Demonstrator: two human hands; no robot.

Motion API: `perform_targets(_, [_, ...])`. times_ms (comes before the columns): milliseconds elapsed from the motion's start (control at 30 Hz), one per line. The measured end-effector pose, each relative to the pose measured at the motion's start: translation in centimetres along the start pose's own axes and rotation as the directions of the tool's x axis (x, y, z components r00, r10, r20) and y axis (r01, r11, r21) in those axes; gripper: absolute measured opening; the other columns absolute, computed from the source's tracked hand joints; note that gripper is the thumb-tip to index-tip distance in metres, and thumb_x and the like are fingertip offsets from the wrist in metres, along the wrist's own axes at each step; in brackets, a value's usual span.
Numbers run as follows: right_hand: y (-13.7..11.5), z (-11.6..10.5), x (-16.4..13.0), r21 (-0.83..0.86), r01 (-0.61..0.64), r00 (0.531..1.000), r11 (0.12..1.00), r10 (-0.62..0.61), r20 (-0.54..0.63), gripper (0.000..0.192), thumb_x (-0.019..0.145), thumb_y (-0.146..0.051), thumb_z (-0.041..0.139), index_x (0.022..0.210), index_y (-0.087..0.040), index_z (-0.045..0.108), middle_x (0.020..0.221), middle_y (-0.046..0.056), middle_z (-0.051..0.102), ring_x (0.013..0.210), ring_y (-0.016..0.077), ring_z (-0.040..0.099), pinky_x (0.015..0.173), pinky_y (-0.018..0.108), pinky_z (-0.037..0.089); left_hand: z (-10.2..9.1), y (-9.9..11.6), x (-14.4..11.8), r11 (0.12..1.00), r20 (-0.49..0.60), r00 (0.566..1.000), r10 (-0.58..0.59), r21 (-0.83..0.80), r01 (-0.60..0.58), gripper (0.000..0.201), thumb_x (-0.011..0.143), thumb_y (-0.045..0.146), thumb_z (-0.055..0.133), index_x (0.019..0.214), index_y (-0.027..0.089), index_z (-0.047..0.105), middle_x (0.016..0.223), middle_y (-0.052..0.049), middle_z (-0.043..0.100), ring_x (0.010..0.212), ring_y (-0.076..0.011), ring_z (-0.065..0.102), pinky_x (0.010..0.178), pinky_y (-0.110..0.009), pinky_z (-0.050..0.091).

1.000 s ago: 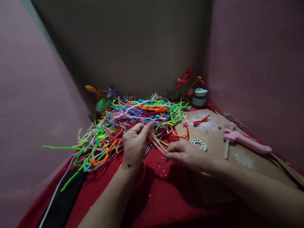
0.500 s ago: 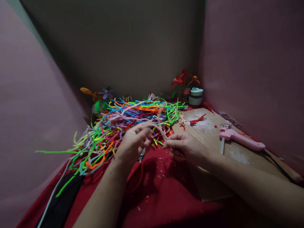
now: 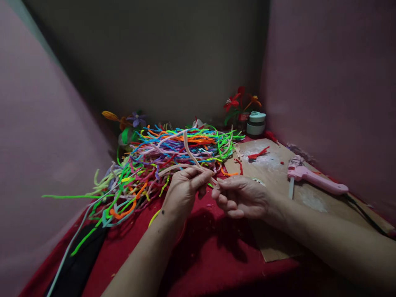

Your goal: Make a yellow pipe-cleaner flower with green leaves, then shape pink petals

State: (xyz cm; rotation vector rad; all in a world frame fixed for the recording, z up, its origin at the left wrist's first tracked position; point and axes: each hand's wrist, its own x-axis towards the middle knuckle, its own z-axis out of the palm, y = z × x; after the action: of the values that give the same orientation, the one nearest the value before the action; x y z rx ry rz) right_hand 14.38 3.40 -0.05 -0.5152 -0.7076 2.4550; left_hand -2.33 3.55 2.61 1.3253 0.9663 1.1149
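Pale pink pipe cleaners (image 3: 191,153) are pinched between the thumb and fingers of my left hand (image 3: 183,190). One strand rises up and away from the grip, and another bends off to the left. My right hand (image 3: 243,197), palm partly turned up, pinches the lower ends of the same strands between thumb and forefinger, its other fingers loosely curled. Both hands are close together above the red cloth (image 3: 213,247). Just beyond them lies a big tangled pile of coloured pipe cleaners (image 3: 179,144).
A pink hot glue gun (image 3: 318,179) rests on a brown board (image 3: 275,206) at right, near red pipe cleaner pieces (image 3: 259,153). Behind stand a mint-lidded jar (image 3: 256,123), red flowers (image 3: 233,102) and a purple flower (image 3: 136,119). A black strip (image 3: 77,260) lies at left.
My left hand has moved right and closed on the pale strands beside my right hand. A strand now stands up from the grip. The scissors seen under my left hand are now hidden.
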Motion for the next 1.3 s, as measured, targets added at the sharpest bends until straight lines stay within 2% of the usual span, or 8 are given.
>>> perform_targets(167, [0.4,0.1,0.2,-0.013,0.025,1.000,1.000,-0.025,0.001,0.020,0.084,-0.018,0.049,0.073,-0.007,0.061,0.056,0.000,0.051,0.041,0.0048,0.043,0.036,0.016,0.032,0.2,-0.1,-0.2,0.997,-0.004,0.999,0.038,0.067,-0.037,0.018,0.075,0.029,0.064,0.069,0.013,0.064,0.047,0.003,0.051,0.041,-0.0066,0.042,0.042,-0.021,0.032])
perform_targets(400, [0.7,0.5,0.5,-0.181,0.192,0.980,0.964,-0.200,-0.023,0.019,0.081,-0.026,0.058,0.072,-0.009,0.063,0.051,-0.003,0.050,0.037,0.0043,0.039,0.032,0.016,0.034,0.7,0.3,-0.4,0.990,-0.106,0.993,0.047,0.134,-0.033,0.018,0.074,0.029,0.065,0.068,0.013,0.061,0.044,0.004,0.051,0.037,-0.0071,0.042,0.038,-0.021,0.032])
perform_targets(567, [0.9,0.8,0.4,-0.292,0.254,0.955,0.922,-0.286,-0.072,0.023,0.077,-0.032,0.062,0.068,-0.011,0.062,0.047,-0.004,0.048,0.034,0.0042,0.037,0.031,0.015,0.032,0.8,0.0,-0.5,0.999,-0.011,1.000,0.021,-0.043,-0.021,0.016,0.073,0.028,0.066,0.071,0.013,0.059,0.050,0.002,0.055,0.044,-0.0099,0.050,0.040,-0.020,0.035])
perform_targets(733, [0.9,0.5,0.3,-0.515,0.268,0.934,0.814,-0.350,-0.068,0.027,0.080,-0.039,0.059,0.073,-0.013,0.063,0.057,-0.002,0.056,0.040,0.0057,0.045,0.036,0.018,0.039,1.1,0.1,-0.7,0.997,-0.029,1.000,0.009,-0.072,-0.011,0.014,0.070,0.022,0.067,0.069,0.012,0.058,0.049,0.001,0.056,0.043,-0.0102,0.049,0.039,-0.021,0.035])
perform_targets(833, [0.7,0.6,0.3,-0.637,0.327,0.889,0.699,-0.455,-0.044,0.029,0.078,-0.041,0.060,0.072,-0.013,0.063,0.062,-0.001,0.058,0.043,0.0064,0.047,0.040,0.020,0.040,1.1,0.1,-0.7,0.999,-0.045,0.999,0.006,-0.042,-0.008,0.015,0.068,0.023,0.069,0.067,0.012,0.059,0.051,0.001,0.057,0.042,-0.0083,0.046,0.039,-0.020,0.033])
perform_targets(967, [0.8,1.3,0.2,-0.763,0.231,0.866,0.604,-0.485,-0.122,0.029,0.075,-0.039,0.061,0.064,-0.013,0.059,0.055,-0.001,0.054,0.041,0.0056,0.042,0.038,0.020,0.032,1.3,-0.1,-0.8,0.998,-0.081,0.997,0.013,0.064,-0.008,0.018,0.066,0.027,0.070,0.063,0.013,0.060,0.045,0.003,0.051,0.038,-0.0072,0.042,0.038,-0.020,0.031])
perform_targets(1133, [1.5,2.0,0.3,-0.813,0.163,0.800,0.560,-0.557,-0.223,0.031,0.082,-0.036,0.052,0.060,-0.015,0.051,0.048,-0.004,0.048,0.036,0.0039,0.037,0.035,0.018,0.025,1.7,-0.3,-0.9,0.980,-0.248,0.967,0.052,0.199,-0.002,0.025,0.070,0.032,0.067,0.056,0.014,0.058,0.042,0.003,0.050,0.035,-0.0065,0.040,0.036,-0.019,0.030])
perform_targets(1300, [1.8,2.0,0.6,-0.809,0.172,0.804,0.563,-0.555,-0.215,0.030,0.083,-0.035,0.052,0.060,-0.016,0.051,0.046,-0.005,0.048,0.033,0.0037,0.035,0.035,0.019,0.024,1.4,-0.3,-0.5,0.987,-0.299,0.953,0.049,0.160,0.000,0.030,0.071,0.037,0.065,0.054,0.014,0.056,0.039,0.004,0.046,0.033,-0.0063,0.036,0.034,-0.020,0.026])
